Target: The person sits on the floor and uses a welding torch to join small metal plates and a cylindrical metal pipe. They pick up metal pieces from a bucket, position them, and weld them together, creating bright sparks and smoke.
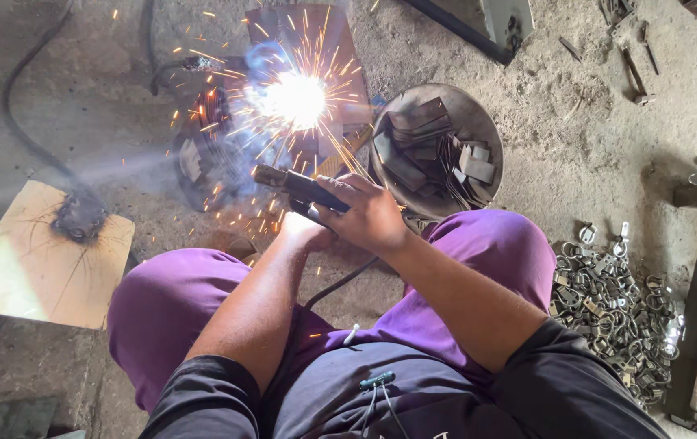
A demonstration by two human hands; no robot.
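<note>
Your purple-trousered knees flank the work; a pile of small metal rings lies near your right knee. Your right hand is clenched around the black electrode holder, and your left hand props it from beneath, grip hidden. Beyond, the arc flares on the workpiece, beside a pan of steel plates. Bare floor opens right.

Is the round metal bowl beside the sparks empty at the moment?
No, the round bowl holds a stack of flat metal plates, just beyond the right hand gripping the welding holder.
</note>
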